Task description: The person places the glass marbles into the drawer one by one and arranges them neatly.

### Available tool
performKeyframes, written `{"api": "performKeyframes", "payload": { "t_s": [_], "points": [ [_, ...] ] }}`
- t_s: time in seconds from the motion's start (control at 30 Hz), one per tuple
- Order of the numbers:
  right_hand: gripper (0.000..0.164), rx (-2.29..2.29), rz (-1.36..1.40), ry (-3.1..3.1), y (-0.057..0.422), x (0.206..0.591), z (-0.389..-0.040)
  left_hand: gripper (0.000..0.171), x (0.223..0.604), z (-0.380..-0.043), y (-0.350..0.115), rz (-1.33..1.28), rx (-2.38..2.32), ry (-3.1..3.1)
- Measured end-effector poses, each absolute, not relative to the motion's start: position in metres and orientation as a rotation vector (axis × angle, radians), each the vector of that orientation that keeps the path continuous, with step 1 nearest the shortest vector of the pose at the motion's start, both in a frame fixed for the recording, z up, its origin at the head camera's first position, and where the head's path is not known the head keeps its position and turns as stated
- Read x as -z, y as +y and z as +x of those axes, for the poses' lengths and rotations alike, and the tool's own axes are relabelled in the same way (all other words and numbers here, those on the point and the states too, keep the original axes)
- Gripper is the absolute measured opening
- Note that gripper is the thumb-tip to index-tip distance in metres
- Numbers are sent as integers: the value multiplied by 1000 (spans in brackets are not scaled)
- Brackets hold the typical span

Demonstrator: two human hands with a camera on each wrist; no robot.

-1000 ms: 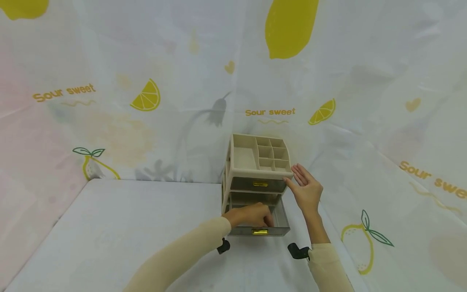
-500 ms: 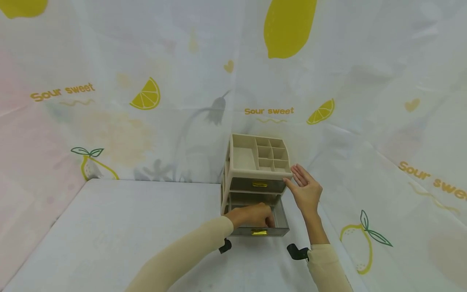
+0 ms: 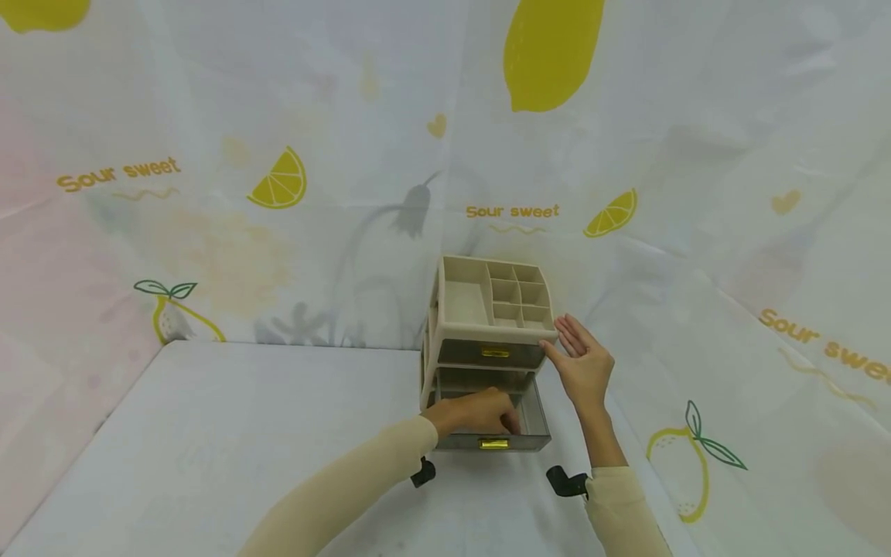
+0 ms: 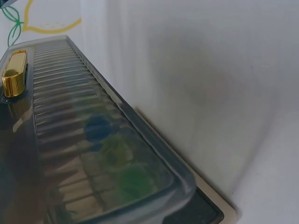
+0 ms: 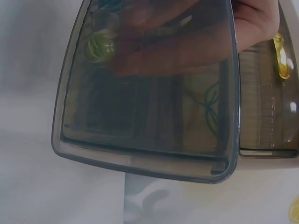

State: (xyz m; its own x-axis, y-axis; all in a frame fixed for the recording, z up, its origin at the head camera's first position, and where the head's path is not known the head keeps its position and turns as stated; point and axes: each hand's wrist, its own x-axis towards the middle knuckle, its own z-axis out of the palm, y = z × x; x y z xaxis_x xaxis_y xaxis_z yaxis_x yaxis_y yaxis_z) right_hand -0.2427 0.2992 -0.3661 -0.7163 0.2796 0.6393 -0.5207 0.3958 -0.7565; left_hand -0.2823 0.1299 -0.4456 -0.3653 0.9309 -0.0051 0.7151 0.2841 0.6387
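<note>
A cream desktop drawer organizer (image 3: 497, 332) stands near the back wall, its lower smoky drawer (image 3: 532, 442) pulled out and its upper drawer (image 3: 459, 352) closed. My left hand (image 3: 480, 410) reaches down into the lower drawer, fingertips hidden from above. Through the drawer wall in the right wrist view, its fingers (image 5: 173, 58) lie beside a green glassy ball (image 5: 100, 48); whether they pinch anything is unclear. Blurred blue (image 4: 97, 128) and green (image 4: 134, 182) round things show through the drawer in the left wrist view. My right hand (image 3: 586, 373), fingers straight, touches the organizer's front right corner.
The organizer's top has a large compartment (image 3: 465, 298) and several small ones. White table surface (image 3: 278, 410) stretches to the left. Lemon-printed cloth (image 3: 362, 255) hangs behind and at both sides. Black camera mounts (image 3: 567, 481) sit at the wrists.
My left hand shifts slightly right within the drawer, then slightly back left. The right hand and the organizer stay in place; the head view drifts a little.
</note>
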Motion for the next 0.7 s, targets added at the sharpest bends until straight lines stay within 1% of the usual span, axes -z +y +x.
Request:
{"api": "performKeyframes", "payload": {
  "t_s": [0.2, 0.47, 0.7],
  "points": [
    [57, -1394, 208, -1927, 299, 365, -242, 12, 444, -283, 124, 1536, -768, 2178],
    [57, -1393, 206, -1935, 300, 366, -244, 14, 439, -284, 114, 1529, -810, 2233],
    [57, -1402, 209, -1933, 299, 364, -243, 12, 433, -271, 107, 1565, -943, 2379]
  ]
}}
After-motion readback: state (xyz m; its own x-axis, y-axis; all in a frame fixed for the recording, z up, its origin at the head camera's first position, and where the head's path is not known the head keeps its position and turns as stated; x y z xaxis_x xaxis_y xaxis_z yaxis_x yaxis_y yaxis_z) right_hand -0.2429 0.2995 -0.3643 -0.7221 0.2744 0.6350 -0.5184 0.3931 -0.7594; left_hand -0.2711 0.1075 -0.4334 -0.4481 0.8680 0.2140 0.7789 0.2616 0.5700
